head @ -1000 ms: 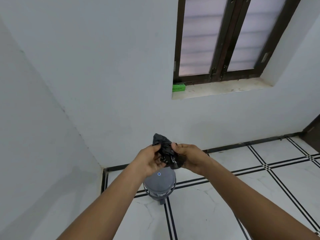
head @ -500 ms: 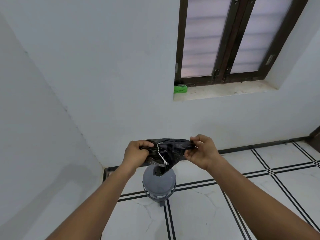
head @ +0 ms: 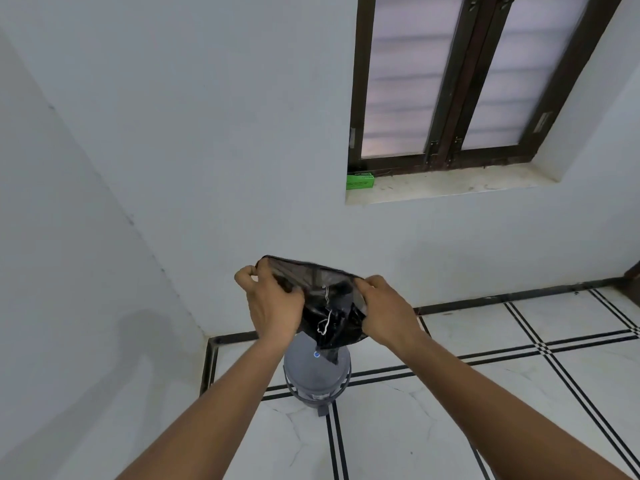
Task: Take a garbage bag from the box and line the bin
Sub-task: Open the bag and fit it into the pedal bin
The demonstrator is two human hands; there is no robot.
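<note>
While the grey bin (head: 317, 372) is standing near the floor's (head: 450, 427) corner, the left hand (head: 273, 306) and right hand (head: 388, 313) are both pinching the black garbage bag (head: 329, 306) above it, fingers closed on its mouth.

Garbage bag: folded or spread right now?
Partly spread. The left hand and right hand stretch the garbage bag top edge apart; its lower part hangs crumpled above the bin.

Above bin: the crumpled black plastic garbage bag (head: 329, 313) hangs over the grey round bin (head: 317, 379), covering its top.
Left: white wall corner near the bin.
Right and near: bare white tiled floor (head: 485, 410), open.
Far: white wall.
</note>
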